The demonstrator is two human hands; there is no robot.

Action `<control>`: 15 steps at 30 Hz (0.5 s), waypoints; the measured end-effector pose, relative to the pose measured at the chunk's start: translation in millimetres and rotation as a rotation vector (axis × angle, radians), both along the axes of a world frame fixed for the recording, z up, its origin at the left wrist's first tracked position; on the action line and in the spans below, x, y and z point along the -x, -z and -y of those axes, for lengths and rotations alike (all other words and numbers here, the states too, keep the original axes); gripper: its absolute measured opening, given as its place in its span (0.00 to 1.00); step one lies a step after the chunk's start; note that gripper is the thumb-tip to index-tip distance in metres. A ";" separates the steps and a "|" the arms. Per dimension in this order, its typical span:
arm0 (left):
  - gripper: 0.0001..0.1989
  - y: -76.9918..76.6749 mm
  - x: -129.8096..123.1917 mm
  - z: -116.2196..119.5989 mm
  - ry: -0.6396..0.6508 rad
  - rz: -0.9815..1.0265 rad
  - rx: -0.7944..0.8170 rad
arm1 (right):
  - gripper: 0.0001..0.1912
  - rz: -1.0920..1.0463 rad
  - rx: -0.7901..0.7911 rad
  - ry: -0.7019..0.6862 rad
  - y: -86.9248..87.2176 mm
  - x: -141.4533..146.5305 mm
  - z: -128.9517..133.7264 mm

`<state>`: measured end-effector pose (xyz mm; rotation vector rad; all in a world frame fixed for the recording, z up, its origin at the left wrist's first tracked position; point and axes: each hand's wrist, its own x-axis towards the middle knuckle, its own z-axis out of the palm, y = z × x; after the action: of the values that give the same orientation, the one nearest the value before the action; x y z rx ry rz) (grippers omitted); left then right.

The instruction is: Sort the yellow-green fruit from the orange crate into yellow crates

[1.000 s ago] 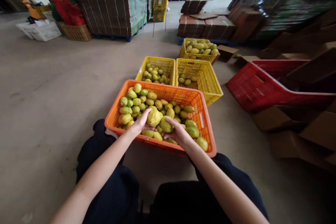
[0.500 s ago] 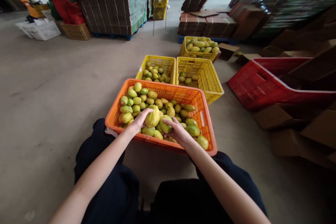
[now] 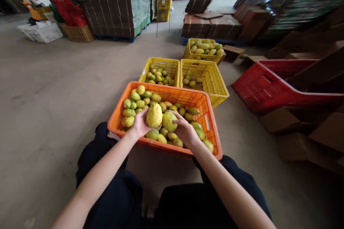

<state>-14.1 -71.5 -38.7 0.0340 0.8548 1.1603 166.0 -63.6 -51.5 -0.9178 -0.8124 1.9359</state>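
My left hand (image 3: pixel 140 124) is wrapped from below and the left round a yellow papaya (image 3: pixel 154 115) with a bumpy skin. Beside it, my right hand (image 3: pixel 184 127) grips a greener, rounder papaya (image 3: pixel 169 121) from its right side. Both fruits are held above an orange crate (image 3: pixel 163 146), close to each other. Inside the crate lie many green and yellow papayas (image 3: pixel 129 112), some hidden under my hands. The crate sits in front of my knees.
Behind the orange crate stand two yellow crates, the left one (image 3: pixel 177 73) and the right one (image 3: pixel 221 86), each with papayas inside. A third yellow crate (image 3: pixel 200 56) is fuller. On the right are a red crate (image 3: pixel 249 89) and cardboard boxes (image 3: pixel 279 118). Wrapped pallets (image 3: pixel 107 3) stand behind.
Both papayas have come up a little out of the crate. The left one has been turned, and my left hand now cradles it from below.
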 end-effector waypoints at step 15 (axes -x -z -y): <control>0.12 11.8 -1.8 -2.0 -0.097 -0.030 0.122 | 0.14 -0.058 0.191 0.130 3.5 4.0 0.0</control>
<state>-12.3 -69.5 -50.5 -0.0914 0.9612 1.1989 162.0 -63.6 -55.0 -0.9966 -0.5270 1.9395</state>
